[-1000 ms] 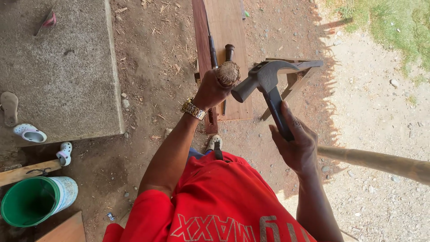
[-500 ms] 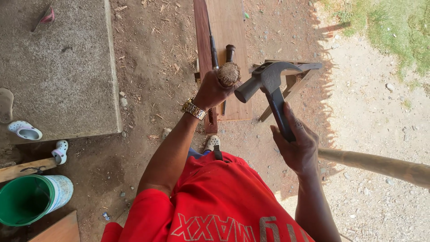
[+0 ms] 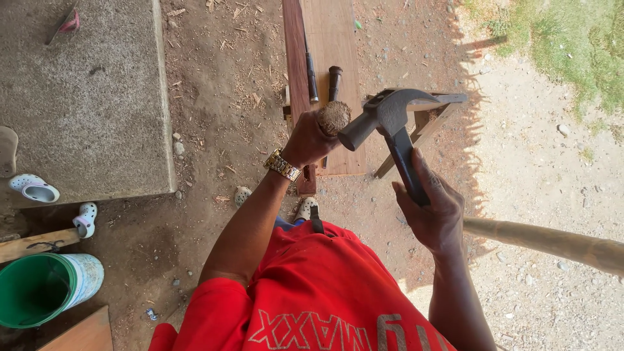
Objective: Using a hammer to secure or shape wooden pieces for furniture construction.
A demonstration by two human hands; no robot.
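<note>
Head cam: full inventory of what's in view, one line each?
Claw hammer: 1, dark grey, in right hand, face near the tool's frayed end.
Wooden-handled tool: 1, brown frayed top, in left hand.
Plank: 1, reddish brown, on a trestle ahead.
Bucket: 1, green inside, bottom left.
Clogs: 2, white, left by the slab.
Concrete slab: 1, grey, upper left.
Pole: 1, tan, right.
Left hand: wears gold watch.
Right hand: grip on hammer handle.
</note>
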